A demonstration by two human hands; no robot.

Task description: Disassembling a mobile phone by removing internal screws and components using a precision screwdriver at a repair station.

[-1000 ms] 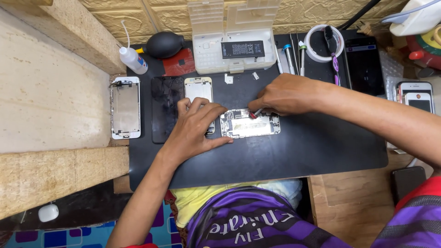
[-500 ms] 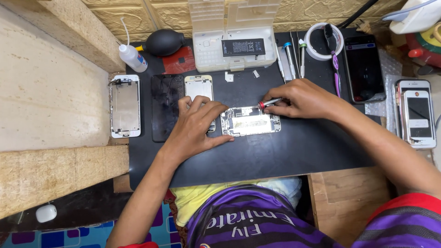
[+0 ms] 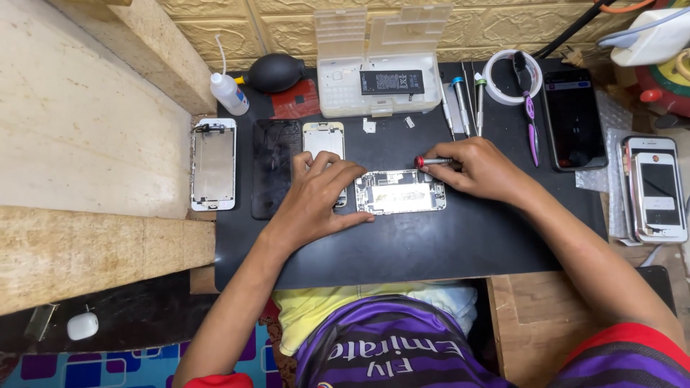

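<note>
An opened phone body [image 3: 399, 192] with bare inner parts lies flat in the middle of a black work mat [image 3: 431, 244]. My left hand [image 3: 320, 194] rests flat on the mat, fingers spread, touching the phone's left end. My right hand [image 3: 480, 169] grips a small screwdriver [image 3: 433, 162] with a red tip cap, held sideways just above the phone's upper right edge.
Left on the mat lie a white screen frame [image 3: 213, 164], a black screen panel [image 3: 274, 167] and a white back plate [image 3: 323, 139]. A clear parts box [image 3: 379, 80] with a battery, a black blower [image 3: 276, 71], a small bottle [image 3: 229, 93], tools, tape ring [image 3: 512, 76] and more phones [image 3: 573, 118] sit behind and right.
My right hand has lifted off the phone body and drawn back to the right, now showing the red-tipped screwdriver lying sideways. My left hand has stayed put.
</note>
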